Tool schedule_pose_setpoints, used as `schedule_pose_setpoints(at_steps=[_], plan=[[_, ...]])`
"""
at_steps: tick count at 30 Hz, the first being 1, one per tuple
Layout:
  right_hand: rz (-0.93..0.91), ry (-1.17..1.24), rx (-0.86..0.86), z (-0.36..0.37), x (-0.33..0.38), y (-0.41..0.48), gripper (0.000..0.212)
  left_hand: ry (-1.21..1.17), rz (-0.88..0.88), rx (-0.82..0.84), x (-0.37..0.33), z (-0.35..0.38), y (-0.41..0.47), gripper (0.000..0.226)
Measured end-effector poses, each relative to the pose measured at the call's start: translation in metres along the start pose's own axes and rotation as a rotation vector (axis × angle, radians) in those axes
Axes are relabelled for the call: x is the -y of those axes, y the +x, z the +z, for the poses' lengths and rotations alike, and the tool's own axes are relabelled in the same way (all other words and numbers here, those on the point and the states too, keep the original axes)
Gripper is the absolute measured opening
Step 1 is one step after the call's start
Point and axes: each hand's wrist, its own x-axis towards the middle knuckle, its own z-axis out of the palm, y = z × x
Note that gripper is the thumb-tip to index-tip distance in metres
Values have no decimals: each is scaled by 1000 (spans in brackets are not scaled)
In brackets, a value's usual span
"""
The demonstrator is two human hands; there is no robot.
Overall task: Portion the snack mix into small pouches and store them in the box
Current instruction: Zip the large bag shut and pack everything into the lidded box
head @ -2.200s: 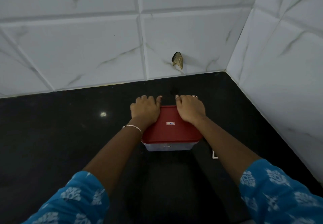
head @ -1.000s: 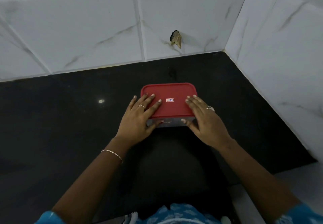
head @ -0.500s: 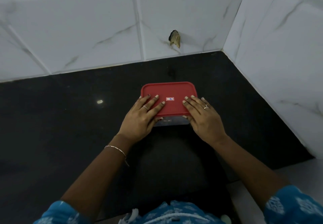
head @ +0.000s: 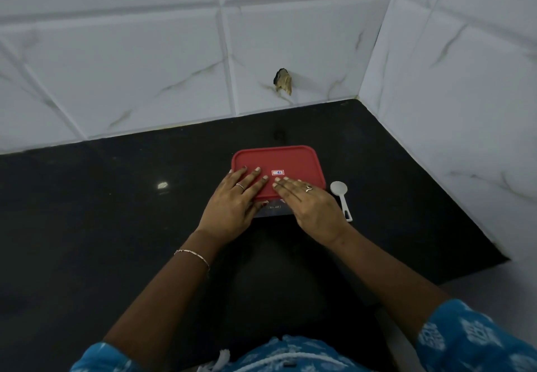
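A clear plastic box with a red lid (head: 286,160) stands on the black countertop (head: 116,226), near the tiled corner. My left hand (head: 235,207) lies flat on the lid's near left part, fingers straight. My right hand (head: 311,207) lies flat on the near right part, fingertips close to the small label at the lid's middle. Both hands cover the box's front edge; a strip of its clear wall (head: 274,210) shows between them. What is inside the box is hidden. A white plastic spoon (head: 341,199) lies on the counter just right of the box.
White marble-look tiled walls (head: 145,66) close the back and right side. A chipped hole (head: 283,81) marks the back wall above the box. The counter's right end (head: 499,261) stops at a white surface.
Both hands have slid inward on the lid, fingertips now near its middle. The white spoon, hidden by my right hand before, now shows beside the box. The box has stayed put.
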Motion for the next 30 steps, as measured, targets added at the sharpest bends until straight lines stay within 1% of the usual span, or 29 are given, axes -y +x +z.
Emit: schedule_pose_setpoints(at_steps=[2,3,4,5,6,7,8,9,10,11,13,14,16,17,18,21,24,28,30], plan=[[76,83,-17,-4,3,-2,43,-71,-53,-1,-4,-3,-2,58],[177,146,-41,-6,6,-3,47,-115,-89,-32,-7,-4,-4,62],[323,220,-89,-9,9,-4,52,-181,-143,-69,-10,-2,-7,68],[517,311,-143,-11,11,-4,58,-277,-235,-102,-16,-4,-9,77],[746,438,-181,-14,13,-4,64,-417,-373,-118,-23,-6,-11,88],[969,607,-176,-19,13,-2,70,-618,-533,-117,-29,-8,-12,96],[1148,810,-140,-21,12,0,71,-870,-704,-105,-33,-8,-12,101],[1265,1016,-99,-19,11,1,66,-1109,-848,-72,-35,-8,-10,103],[1333,1170,-58,-16,11,1,60,-1282,-945,-43,-35,-5,-10,103],[1365,1241,-22,-12,11,1,60,-1351,-988,-23,-33,-2,-9,101],[1379,1264,-12,-2,13,-1,63,-1353,-995,-9,-32,-1,-9,87],[1385,1256,-33,2,14,-1,56,-1344,-995,0,-32,0,-8,77],[1389,1225,-55,6,12,-1,31,-1357,-993,-16,-35,-1,-5,58],[1379,1231,-55,7,11,3,22,-1367,-999,-48,-34,-3,-4,53],[1364,1239,-43,9,10,8,18,-1373,-1004,-82,-32,-5,-3,50],[1299,1277,32,16,9,31,17,-1364,-1020,-179,-17,-13,3,47],[1279,1309,72,29,7,58,28,-1346,-1052,-246,5,-19,10,44],[1253,1294,105,43,5,94,30,-1338,-1110,-274,37,-21,21,45],[1240,1272,129,51,2,109,35,-1311,-1129,-279,50,-21,26,45]])
